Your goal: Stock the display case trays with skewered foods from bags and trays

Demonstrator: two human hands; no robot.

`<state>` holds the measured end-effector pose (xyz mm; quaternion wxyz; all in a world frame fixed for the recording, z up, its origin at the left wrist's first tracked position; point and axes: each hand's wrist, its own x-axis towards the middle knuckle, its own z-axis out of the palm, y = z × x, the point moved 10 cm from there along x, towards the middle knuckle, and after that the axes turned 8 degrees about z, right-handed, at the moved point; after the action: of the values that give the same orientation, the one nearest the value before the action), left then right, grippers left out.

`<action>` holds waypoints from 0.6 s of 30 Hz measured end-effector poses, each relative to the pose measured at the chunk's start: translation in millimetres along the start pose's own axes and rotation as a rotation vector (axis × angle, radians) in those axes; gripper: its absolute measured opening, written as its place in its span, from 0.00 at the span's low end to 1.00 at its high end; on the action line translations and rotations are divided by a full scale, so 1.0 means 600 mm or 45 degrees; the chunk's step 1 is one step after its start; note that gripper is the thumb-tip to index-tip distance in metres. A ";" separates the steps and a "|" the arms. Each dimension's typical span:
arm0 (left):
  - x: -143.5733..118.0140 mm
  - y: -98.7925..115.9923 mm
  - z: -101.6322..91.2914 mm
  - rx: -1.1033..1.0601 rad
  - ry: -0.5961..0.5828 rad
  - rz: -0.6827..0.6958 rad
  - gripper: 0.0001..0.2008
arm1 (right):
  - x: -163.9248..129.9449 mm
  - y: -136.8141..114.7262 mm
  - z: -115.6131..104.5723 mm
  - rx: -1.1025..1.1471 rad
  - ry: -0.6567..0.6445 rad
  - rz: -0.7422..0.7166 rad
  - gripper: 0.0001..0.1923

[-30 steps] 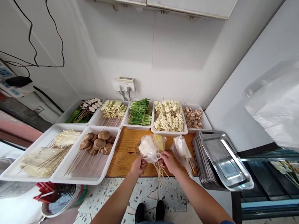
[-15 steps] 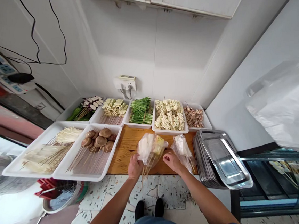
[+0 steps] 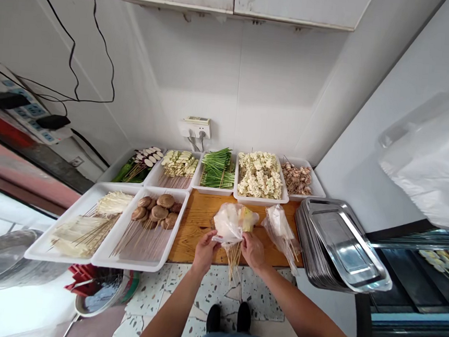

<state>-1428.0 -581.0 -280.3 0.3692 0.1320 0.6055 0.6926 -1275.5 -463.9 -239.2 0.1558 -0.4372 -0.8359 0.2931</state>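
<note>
A clear plastic bag of skewers with yellow pieces inside stands on the wooden board. Its bamboo sticks hang past the board's front edge. My left hand grips the bag's lower left side. My right hand holds its lower right side, close to the sticks. A second plastic bag of skewers lies just to the right, untouched.
White trays of mushroom skewers and enoki skewers sit at left. Five trays line the back wall, among them green chives and pale tofu pieces. A stack of steel trays stands at right. A pot sits below.
My right hand, off the bag half a second ago, has come back onto its lower right side. The camera view shifted slightly, so everything sits a little further right.
</note>
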 end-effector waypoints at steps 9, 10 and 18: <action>-0.033 0.008 0.090 1.134 -0.233 0.614 0.23 | -0.011 -0.025 -0.031 0.045 0.094 -0.110 0.10; -0.033 0.014 0.103 1.257 -0.246 0.681 0.24 | -0.015 -0.033 -0.034 -0.037 0.102 -0.180 0.10; -0.021 0.070 0.040 1.448 -0.054 0.680 0.18 | -0.005 0.014 -0.073 -0.380 0.205 -0.145 0.07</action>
<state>-1419.1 -571.5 -232.0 0.0674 0.4679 0.8180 0.3276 -1245.7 -447.0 -210.3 0.1718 -0.4295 -0.8783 0.1205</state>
